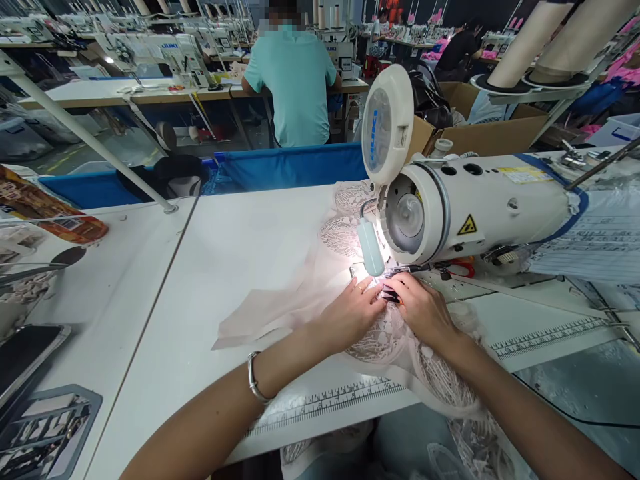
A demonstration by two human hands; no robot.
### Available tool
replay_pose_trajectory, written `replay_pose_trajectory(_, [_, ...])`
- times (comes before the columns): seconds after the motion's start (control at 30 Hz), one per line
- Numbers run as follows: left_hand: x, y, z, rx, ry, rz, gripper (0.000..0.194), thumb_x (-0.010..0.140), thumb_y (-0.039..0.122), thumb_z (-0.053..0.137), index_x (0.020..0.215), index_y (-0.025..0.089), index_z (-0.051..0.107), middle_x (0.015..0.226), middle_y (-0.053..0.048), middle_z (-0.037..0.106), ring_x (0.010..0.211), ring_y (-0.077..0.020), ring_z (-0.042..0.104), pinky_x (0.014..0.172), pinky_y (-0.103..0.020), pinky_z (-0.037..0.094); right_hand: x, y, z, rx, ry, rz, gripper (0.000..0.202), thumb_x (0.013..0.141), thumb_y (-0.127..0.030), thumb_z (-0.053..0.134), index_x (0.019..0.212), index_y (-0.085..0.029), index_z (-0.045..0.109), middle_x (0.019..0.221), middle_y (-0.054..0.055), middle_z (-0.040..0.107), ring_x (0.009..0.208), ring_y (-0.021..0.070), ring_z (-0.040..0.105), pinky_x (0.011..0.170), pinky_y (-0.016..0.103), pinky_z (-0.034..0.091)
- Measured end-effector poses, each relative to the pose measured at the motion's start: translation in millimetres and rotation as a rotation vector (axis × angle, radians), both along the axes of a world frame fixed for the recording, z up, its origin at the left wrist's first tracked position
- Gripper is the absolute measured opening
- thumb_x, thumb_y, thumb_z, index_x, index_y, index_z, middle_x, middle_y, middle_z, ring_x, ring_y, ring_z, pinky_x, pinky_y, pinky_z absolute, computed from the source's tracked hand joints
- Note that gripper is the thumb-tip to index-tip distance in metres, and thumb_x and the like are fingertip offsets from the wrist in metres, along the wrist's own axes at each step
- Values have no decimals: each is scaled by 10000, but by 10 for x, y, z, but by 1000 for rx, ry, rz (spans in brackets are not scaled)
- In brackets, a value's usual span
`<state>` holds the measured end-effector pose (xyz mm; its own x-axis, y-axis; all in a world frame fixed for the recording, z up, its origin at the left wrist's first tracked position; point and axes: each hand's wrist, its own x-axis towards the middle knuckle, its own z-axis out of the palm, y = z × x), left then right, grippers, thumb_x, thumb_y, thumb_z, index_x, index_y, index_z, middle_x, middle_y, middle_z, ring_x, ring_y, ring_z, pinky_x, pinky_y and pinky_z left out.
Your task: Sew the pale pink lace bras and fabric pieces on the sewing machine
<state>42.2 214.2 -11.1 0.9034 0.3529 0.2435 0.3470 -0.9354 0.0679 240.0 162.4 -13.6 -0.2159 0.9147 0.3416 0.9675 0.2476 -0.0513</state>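
- Pale pink lace fabric (380, 341) lies under the head of the sewing machine (505, 203) and drapes over the near edge of the tabletop (210, 267).
- Left hand (351, 313): fingers rest on the fabric; whether they pinch it, I cannot tell.
- Right hand (424, 312): bent fingers touch a small dark tool (391, 295); their grip is partly hidden, so I cannot tell.
- A printed ruler (330, 401) follows the near edge.

Pale-pink lace fabric (375, 345) is laid across the white table (240, 247) — sheer section (270, 313) spread left, lace draped over the front edge.
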Motion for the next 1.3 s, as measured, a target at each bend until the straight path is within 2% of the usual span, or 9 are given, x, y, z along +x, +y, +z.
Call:
replay_pose_trajectory(0.23, [-33,127,57,-108,-52,-1,278,1001,64,359,1080,150,612,1262,-110,629,1108,-240,586,990,-445,464,-5,91,-35,66,-52,8,340,883,-21,430,1009,-189,698,984,50,716,795,164,619,651,270,390])
replay_pose_trajectory(0.43, [-24,137,70,-41,-29,28,323,1013,427,512,1041,124,620,1175,-149,633,1010,-275,605,887,-437,490,-30,29,101,1,-22,-42,329,890,-44,455,991,-241,699,984,27,709,860,180,606,587,280,345])
replay_pose_trajectory(0.53, [6,105,31,69,-16,-2,238,1021,291,472,954,118,621,1071,-150,639,950,-263,603,807,-398,486,-28,-195,142,-8,33,-91,234,909,-99,490,977,-239,666,989,30,670,841,175,609,563,271,347])
replay_pose_trajectory(0.63, [12,79,17,81,3,-122,257,1014,101,370,955,124,619,972,-109,648,874,-211,596,766,-342,470,-46,-475,87,-34,57,-155,132,972,-266,505,912,-222,614,959,34,621,669,145,571,516,265,339])
replay_pose_trajectory(0.8, [-32,54,66,18,-2,-103,229,1022,307,481,1080,129,612,1109,-143,650,1005,-260,588,815,-382,469,-43,-642,-77,61,22,-95,317,1011,-337,479,728,-212,546,786,19,597,615,133,550,531,265,327])
replay_pose_trajectory(0.9, [-28,59,76,33,-3,-85,233,1031,245,433,1004,122,629,1090,-144,649,1008,-255,585,847,-383,459,70,-511,-102,128,14,-4,333,996,-290,489,674,-211,526,637,-2,589,566,130,544,554,269,331])
replay_pose_trajectory(1.03, [-3,85,61,38,5,-132,272,1017,115,381,1019,125,652,991,-107,669,892,-215,606,826,-362,464,233,-290,-23,37,39,3,143,898,-205,530,943,-184,663,605,-16,664,549,145,599,530,258,330])
replay_pose_trajectory(1.17, [-5,100,50,-14,-76,-197,277,1026,153,415,1166,177,652,1078,-100,702,1020,-223,630,945,-416,461,246,-172,106,-166,-60,-1,617,802,-110,532,1389,-292,583,680,-48,739,562,143,622,532,246,325])
replay_pose_trajectory(1.3, [-7,97,41,-56,-99,-156,315,1052,193,363,1210,159,633,1091,-111,710,1009,-228,649,962,-448,477,204,-125,151,-240,-109,-20,677,783,-109,574,1416,-348,574,762,-40,778,633,154,666,553,251,351])
